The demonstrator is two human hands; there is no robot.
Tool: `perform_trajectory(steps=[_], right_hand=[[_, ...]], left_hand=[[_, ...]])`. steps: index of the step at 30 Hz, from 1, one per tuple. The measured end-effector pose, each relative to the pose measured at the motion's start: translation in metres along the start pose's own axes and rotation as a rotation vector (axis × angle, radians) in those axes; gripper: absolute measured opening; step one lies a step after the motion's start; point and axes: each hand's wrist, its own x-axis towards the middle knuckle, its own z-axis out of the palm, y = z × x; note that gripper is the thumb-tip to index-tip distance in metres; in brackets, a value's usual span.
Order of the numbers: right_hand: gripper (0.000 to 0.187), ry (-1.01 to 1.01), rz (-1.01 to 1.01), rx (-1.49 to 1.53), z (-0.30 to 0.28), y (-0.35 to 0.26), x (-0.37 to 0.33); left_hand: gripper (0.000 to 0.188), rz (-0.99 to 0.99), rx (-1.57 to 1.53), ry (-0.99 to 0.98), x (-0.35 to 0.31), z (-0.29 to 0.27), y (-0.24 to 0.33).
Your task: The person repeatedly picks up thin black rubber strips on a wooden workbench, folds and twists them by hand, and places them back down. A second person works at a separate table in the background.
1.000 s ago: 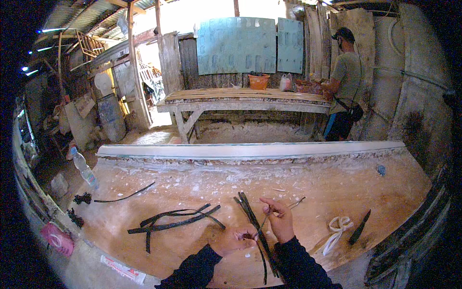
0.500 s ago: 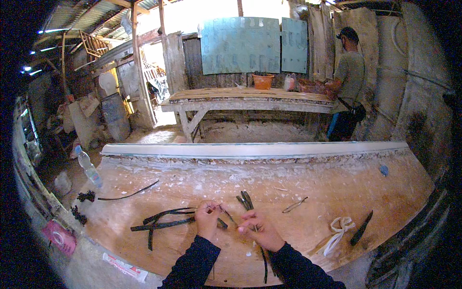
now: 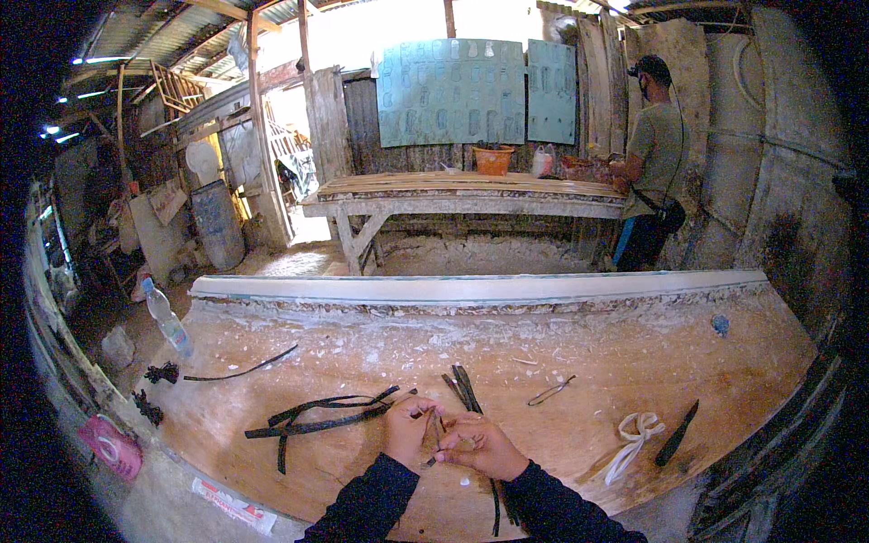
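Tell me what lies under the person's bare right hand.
Flat, narrow black strips pass beneath the right hand, their ends showing above and below it. The stretch between is covered and cannot be seen.

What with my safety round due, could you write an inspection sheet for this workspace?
Surface: board, strewn with pale flakes, mostly toward the far side.
Job's things: small strip in hand; loose black strips to the left; dark bundle just beyond the right hand.
Clutter: bottle, white tie, dark pointed piece, blue lump.
Hands: left hand and right hand both pinch the small strip.
Cables: line on the right wall, cable or pipe unclear.
Surroundings: far table with orange pot; worker at its right end.
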Motion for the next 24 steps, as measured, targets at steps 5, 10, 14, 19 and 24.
perform_trajectory(steps=[5, 10, 14, 19, 24], right_hand=[[0.008, 0.311, 0.169, 0.200, -0.002, 0.002, -0.001], [0.009, 0.719, 0.163, -0.364, -0.020, 0.001, 0.000], [0.009, 0.769, -0.025, -0.650, -0.025, 0.009, 0.007], [0.014, 0.775, 0.116, -0.541, -0.021, 0.008, 0.006], [0.010, 0.866, 0.022, -0.694, -0.024, -0.002, 0.007]], left_hand=[[0.003, 0.188, 0.180, -0.105, 0.000, 0.000, -0.004], [0.005, 0.163, 0.138, -0.457, -0.008, 0.000, 0.006], [0.007, -0.070, -0.202, -0.847, -0.027, 0.015, 0.015], [0.009, 0.115, -0.046, -0.908, -0.021, 0.010, 0.022], [0.012, 0.229, 0.144, -0.343, -0.006, 0.006, 0.010]])
